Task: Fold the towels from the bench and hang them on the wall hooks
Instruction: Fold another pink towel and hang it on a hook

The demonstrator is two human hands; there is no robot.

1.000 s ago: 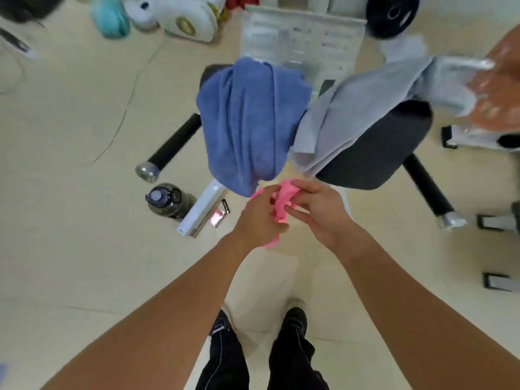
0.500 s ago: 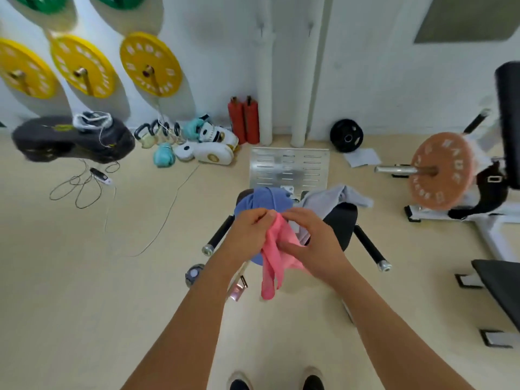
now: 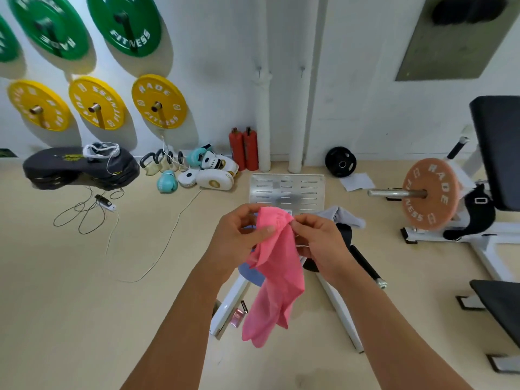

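Held up at chest height above the bench (image 3: 346,235): pink towel (image 3: 277,266), top edge pinched by left hand (image 3: 239,240) and right hand (image 3: 320,243), rest hanging loose, probably to find corners for folding. Grey towel (image 3: 344,216) left draped on bench behind.

A plain pink cloth towel (image 3: 277,266) hangs from the fingertips (image 3: 268,229), with a blue towel (image 3: 251,274) and a grey one (image 3: 344,216) just behind them; beyond, yellow round weight plates (image 3: 159,102) and green ones (image 3: 125,22) with white lettering dot the white wall (image 3: 222,66).
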